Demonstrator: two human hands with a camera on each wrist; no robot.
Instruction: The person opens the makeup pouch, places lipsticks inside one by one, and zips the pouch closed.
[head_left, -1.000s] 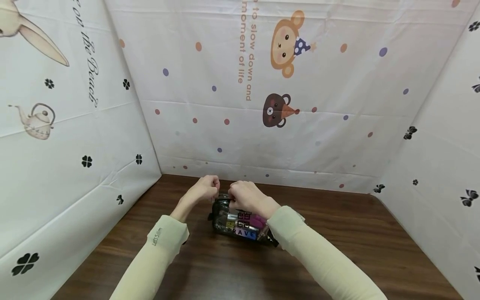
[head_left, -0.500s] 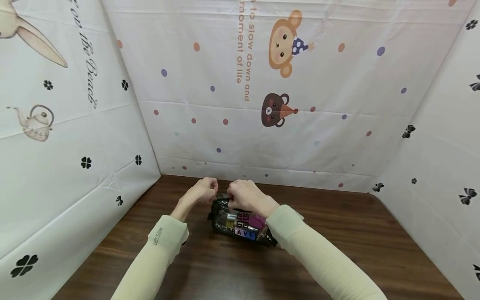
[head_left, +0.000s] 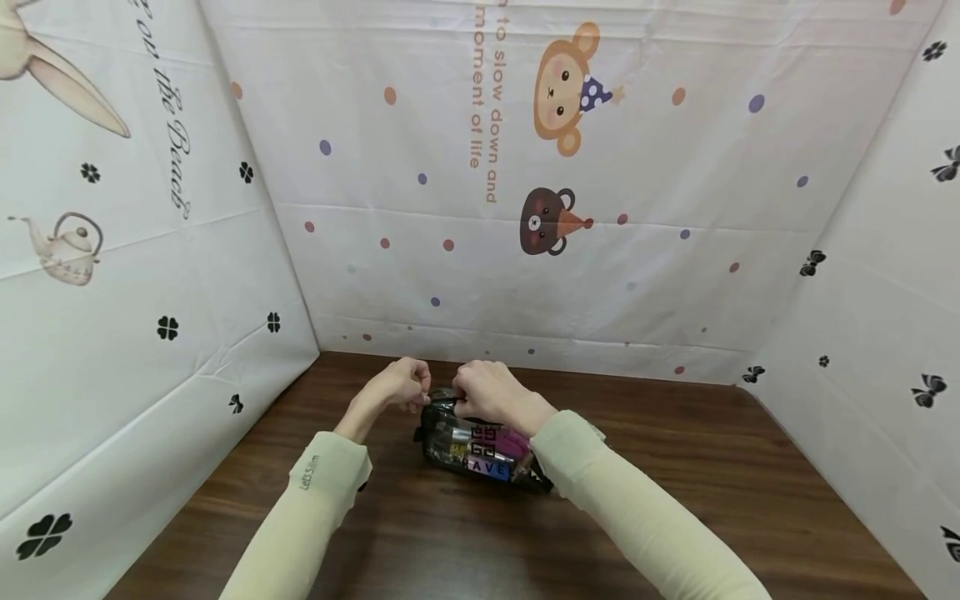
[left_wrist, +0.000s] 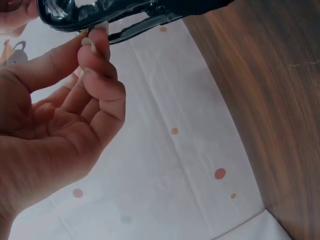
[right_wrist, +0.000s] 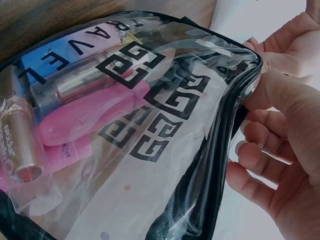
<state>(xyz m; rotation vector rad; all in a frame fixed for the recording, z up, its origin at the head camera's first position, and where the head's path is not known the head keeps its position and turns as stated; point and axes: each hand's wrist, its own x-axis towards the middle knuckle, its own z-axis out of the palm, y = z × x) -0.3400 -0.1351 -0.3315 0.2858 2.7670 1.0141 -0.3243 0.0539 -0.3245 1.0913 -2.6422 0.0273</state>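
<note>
A clear cosmetic bag (head_left: 444, 446) with black trim stands on the table, tilted, its front printed with black letters. Through its plastic in the right wrist view I see a pink tube (right_wrist: 90, 117), a lipstick tube (right_wrist: 22, 140) and a blue-and-pink box (right_wrist: 40, 57). My right hand (head_left: 491, 392) grips the bag's black top edge between thumb and fingers. At the bag's left top corner, my left hand (head_left: 397, 385) pinches the black edge with thumb and forefinger; its fingertips hide the exact piece. The other fingers of my left hand curl in.
The dark wooden table (head_left: 660, 483) extends around the bag to both sides and toward me. White printed cloth walls enclose it: a back wall (head_left: 375, 283) close behind my hands, a left wall (head_left: 135, 400) and a right wall (head_left: 862, 333).
My left hand has moved slightly down and left, to the bag's corner. The right hand keeps its grip on the top edge, and the bag has hardly moved.
</note>
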